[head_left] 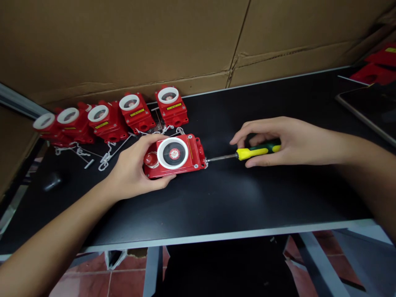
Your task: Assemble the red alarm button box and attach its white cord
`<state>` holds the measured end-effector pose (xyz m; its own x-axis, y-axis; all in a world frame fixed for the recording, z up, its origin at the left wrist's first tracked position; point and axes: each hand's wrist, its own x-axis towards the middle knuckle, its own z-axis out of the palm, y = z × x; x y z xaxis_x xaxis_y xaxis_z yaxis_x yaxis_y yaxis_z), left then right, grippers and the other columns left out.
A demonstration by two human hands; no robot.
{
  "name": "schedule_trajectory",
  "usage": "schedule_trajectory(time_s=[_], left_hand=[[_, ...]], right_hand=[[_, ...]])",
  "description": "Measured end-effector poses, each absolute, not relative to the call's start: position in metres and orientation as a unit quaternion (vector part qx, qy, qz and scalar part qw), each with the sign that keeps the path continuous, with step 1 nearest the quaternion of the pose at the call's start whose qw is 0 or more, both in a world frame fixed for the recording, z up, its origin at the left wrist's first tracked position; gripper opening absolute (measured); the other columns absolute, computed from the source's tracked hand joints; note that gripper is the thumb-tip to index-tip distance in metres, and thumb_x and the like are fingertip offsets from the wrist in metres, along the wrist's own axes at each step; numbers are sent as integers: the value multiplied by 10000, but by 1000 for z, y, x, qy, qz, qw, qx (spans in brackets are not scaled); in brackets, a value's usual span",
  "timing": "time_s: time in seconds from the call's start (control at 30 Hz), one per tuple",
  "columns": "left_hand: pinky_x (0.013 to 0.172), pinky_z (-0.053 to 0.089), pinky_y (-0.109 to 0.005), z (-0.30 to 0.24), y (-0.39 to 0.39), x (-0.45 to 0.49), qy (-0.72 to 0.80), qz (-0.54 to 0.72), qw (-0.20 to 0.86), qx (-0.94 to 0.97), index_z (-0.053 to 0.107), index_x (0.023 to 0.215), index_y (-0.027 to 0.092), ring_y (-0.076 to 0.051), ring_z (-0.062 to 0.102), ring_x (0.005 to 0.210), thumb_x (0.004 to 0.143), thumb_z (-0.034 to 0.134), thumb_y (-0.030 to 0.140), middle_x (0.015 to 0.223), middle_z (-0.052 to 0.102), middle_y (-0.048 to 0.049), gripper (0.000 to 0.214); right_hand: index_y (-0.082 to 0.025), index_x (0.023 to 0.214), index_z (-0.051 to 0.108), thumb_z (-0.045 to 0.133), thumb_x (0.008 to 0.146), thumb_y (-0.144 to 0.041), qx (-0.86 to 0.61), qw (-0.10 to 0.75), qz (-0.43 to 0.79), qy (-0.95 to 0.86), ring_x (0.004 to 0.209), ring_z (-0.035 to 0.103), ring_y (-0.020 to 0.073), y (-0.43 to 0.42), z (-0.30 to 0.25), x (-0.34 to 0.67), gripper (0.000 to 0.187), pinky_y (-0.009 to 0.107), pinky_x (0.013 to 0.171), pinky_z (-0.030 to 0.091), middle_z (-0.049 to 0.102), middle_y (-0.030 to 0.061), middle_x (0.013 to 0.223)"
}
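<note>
My left hand point(133, 168) grips a red box point(175, 156) with a white ring and a dark round window on its face, holding it on the black table point(235, 198). My right hand point(280, 141) is closed on a screwdriver point(247, 153) with a yellow and green handle. The screwdriver lies almost level, and its metal tip touches the right side of the red box near a corner.
Several more red boxes point(107, 117) with white rings stand in a row at the back left, with white string and small parts point(107, 159) lying in front of them. Cardboard sheets point(185, 37) form the back wall. A tray point(368, 103) and red pieces point(379, 66) sit at far right.
</note>
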<state>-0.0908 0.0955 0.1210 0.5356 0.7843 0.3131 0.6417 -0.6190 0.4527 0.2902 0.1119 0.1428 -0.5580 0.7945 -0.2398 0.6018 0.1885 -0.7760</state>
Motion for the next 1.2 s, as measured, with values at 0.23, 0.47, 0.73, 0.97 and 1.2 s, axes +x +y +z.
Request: schedule_trajectory(time_s=[0.23, 0.47, 0.73, 0.97, 1.2], left_hand=[[1042, 697, -492, 121, 95, -91, 417, 243, 138, 865, 547, 1396, 355, -338, 819, 1159, 786, 864, 543, 1359, 789, -35, 713], [981, 701, -404, 119, 96, -93, 367, 264, 84, 888, 562, 1412, 257, -298, 833, 1103, 819, 867, 439, 1319, 803, -83, 691], [967, 704, -418, 120, 96, -91, 351, 271, 83, 892, 545, 1439, 292, -307, 831, 1104, 835, 854, 422, 1313, 799, -76, 690], [1011, 696, -434, 119, 94, -92, 356, 266, 93, 891, 548, 1454, 325, -316, 823, 1138, 849, 841, 457, 1350, 786, -65, 686], [998, 696, -423, 121, 94, -90, 348, 268, 89, 894, 577, 1425, 253, -309, 829, 1116, 831, 873, 424, 1323, 798, -91, 685]], right_hand=[[-242, 1162, 783, 764, 825, -716, -454, 113, 392, -792, 915, 609, 145, 112, 141, 294, 581, 290, 734, 475, 718, 71, 1122], [-233, 1250, 734, 756, 820, -770, -454, 120, 429, -772, 958, 716, 156, 112, 140, 295, 689, 301, 857, 551, 756, 59, 1048], [-205, 1350, 649, 613, 940, -794, -438, 76, 471, -762, 629, 647, 80, 111, 139, 298, 718, 243, 602, 534, 757, 55, 988], [-191, 1319, 690, 630, 926, -803, -434, 62, 486, -756, 692, 628, 85, 111, 139, 294, 730, 255, 628, 531, 739, 77, 1046], [-217, 1121, 787, 729, 891, -674, -405, 119, 370, -828, 863, 615, 107, 112, 139, 294, 515, 276, 769, 508, 712, 80, 1116]])
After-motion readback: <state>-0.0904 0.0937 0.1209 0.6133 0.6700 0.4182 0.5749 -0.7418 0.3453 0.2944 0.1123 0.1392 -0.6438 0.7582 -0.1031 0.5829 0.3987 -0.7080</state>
